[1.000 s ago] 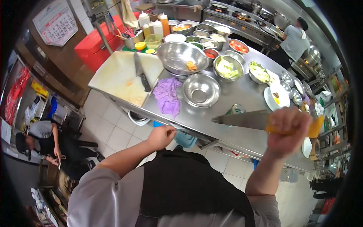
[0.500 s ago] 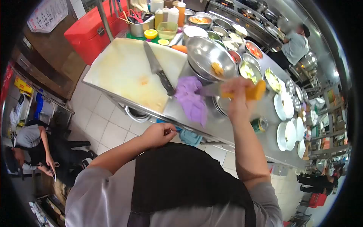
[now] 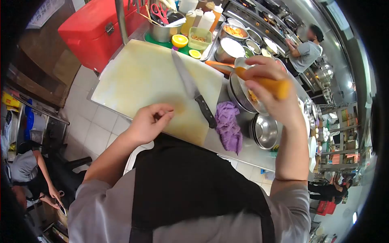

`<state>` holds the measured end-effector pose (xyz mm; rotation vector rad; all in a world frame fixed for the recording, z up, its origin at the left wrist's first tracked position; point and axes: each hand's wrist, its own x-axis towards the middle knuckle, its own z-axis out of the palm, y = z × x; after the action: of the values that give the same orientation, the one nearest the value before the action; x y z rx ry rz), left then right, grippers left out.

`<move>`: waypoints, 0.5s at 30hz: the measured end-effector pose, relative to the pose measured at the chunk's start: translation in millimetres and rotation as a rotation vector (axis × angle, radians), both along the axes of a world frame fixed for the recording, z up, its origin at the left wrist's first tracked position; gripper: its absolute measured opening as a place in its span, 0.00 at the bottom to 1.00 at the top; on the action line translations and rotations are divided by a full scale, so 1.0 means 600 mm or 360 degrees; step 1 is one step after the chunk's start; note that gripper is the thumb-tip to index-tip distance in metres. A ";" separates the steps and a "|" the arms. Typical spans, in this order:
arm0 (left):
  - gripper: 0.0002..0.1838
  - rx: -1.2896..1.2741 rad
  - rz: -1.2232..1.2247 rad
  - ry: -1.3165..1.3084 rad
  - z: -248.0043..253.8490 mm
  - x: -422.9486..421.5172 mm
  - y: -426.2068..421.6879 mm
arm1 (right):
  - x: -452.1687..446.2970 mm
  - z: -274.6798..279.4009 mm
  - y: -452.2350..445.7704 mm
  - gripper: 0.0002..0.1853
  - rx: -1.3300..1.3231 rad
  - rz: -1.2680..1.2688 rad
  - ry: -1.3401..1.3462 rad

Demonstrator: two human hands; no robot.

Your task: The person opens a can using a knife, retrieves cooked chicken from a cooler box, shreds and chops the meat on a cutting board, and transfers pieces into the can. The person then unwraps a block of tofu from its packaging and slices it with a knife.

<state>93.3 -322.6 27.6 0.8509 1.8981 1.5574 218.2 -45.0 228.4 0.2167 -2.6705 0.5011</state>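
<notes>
Free passage over the cutting board [image 3: 133,73] left of the knife [image 3: 189,79], with cloth [image 3: 229,126] and steel bowls [image 3: 266,131] as obstacles rightward

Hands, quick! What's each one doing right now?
Left hand: partly open, fingers loosely curled, nothing seen in it.
Right hand: closed, its grip around the yellow-handled knife.
</notes>
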 end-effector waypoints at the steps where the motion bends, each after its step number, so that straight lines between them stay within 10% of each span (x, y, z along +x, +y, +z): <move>1: 0.11 0.0023 0.0028 -0.0133 -0.004 -0.013 -0.016 | -0.023 -0.020 0.009 0.12 -0.0029 0.0025 -0.0081; 15: 0.11 0.0043 0.0655 -0.0157 -0.033 -0.085 -0.190 | -0.299 -0.271 0.179 0.16 0.0658 -0.0105 -0.0582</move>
<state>42.2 -436.8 8.1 0.3968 2.0734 1.8253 38.6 62.2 65.8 0.1654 -3.1055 -0.0478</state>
